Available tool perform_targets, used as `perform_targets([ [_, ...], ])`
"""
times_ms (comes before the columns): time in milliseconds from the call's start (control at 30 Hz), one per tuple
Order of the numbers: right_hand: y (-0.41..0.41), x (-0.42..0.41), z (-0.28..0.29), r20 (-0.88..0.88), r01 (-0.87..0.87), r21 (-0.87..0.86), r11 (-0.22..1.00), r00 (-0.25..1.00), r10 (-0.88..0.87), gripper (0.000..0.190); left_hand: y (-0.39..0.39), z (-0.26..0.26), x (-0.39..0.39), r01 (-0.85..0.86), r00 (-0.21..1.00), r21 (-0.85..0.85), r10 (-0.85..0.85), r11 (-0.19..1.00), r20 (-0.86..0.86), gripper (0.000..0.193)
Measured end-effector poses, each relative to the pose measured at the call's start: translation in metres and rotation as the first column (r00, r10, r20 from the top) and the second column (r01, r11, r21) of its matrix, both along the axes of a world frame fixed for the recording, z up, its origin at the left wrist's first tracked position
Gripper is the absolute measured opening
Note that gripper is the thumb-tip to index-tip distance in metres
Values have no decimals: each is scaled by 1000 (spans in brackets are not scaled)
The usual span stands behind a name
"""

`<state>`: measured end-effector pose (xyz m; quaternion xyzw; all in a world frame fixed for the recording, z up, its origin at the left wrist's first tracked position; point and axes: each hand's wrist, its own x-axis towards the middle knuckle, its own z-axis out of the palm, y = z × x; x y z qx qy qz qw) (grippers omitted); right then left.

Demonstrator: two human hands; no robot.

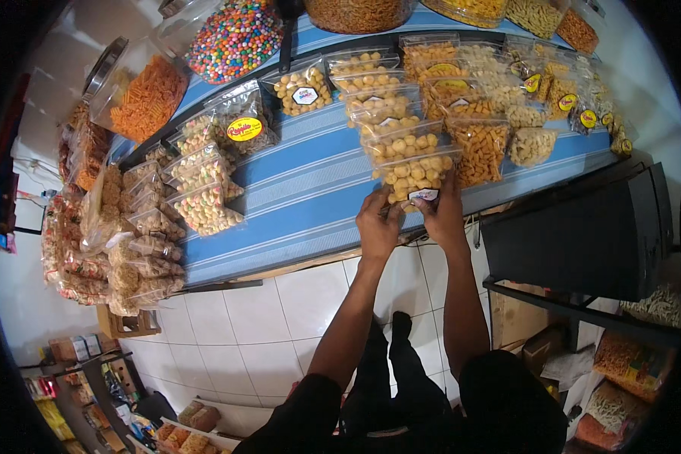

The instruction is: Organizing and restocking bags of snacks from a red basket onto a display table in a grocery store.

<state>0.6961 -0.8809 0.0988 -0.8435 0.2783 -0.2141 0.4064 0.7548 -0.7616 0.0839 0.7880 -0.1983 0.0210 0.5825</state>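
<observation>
At the front edge of the blue striped tabletop, both my hands grip a clear zip bag of round, pale-golden snack balls. My left hand has its fingers on the bag's lower left side. On its lower right, my right hand presses a thumb beside the white label. More bags of the same balls line up directly behind this one. A bag of orange stick snacks stands just right of my right hand. Some of the fingertips are hidden behind the held bag.
Bags of multicoloured snacks stand left, by stacked brown snack packs. Large jars, one with colourful candy balls, line the back. A black cabinet-like object is at right. White floor tiles lie below; shelves hold goods lower left.
</observation>
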Motion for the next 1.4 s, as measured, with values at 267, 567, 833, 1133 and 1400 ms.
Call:
perform_targets([
  [267,-1,1,-8,198,-102,190,976,978,63,100,47,22,84,147,923,35,-125,988,-364,29],
  [567,19,-20,12,87,153,168,974,982,-169,110,18,0,295,-72,880,-283,-72,956,-469,68],
  [833,20,-63,17,-22,215,104,971,977,-214,121,-21,6,287,-359,839,85,362,929,-406,83],
  [1133,32,-80,14,31,168,183,969,984,-177,105,41,5,194,-412,908,-274,417,869,-42,40],
  [1400,3,-63,83,322,-67,-84,994,942,91,66,64,135,88,-254,949,-379,154,890,-274,27],
])
